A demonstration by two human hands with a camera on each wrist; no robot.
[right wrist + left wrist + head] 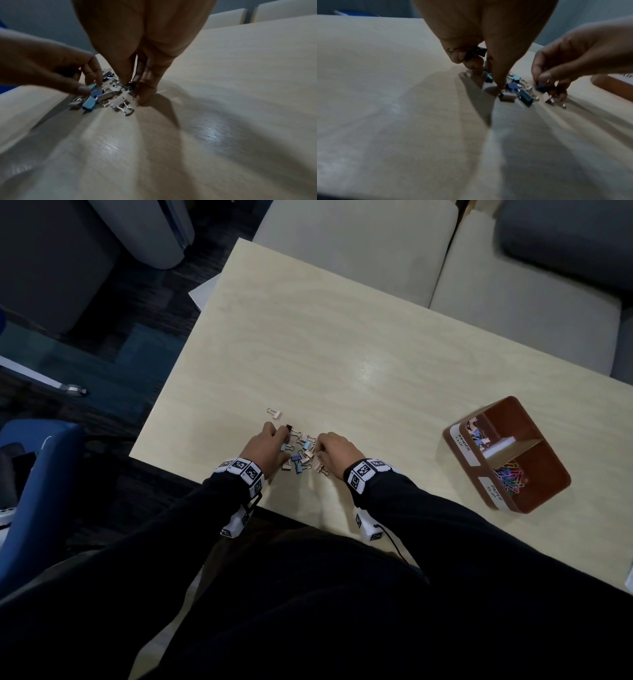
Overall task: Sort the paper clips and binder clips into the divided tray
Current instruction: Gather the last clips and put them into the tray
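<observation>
A pile of small binder clips (302, 454) in blue, pink and dark tones lies near the table's front edge, with my hands on either side. My left hand (286, 436) keeps a dark binder clip (477, 52) tucked in its curled fingers. Its thumb and forefinger pinch a light blue clip (92, 86) at the pile's left. My right hand (318, 450) pinches a dark blue clip (540, 86) at the pile's right. The brown divided tray (534, 419) stands far right, with binder clips (478, 434) in its far compartment and coloured paper clips (512, 475) in its near one.
One pink binder clip (275, 413) lies alone just beyond my left hand. The pale wooden table (342, 347) stretches bare behind the pile. Beige seat cushions (359, 244) border its far edge, and a blue chair (37, 474) stands to the left.
</observation>
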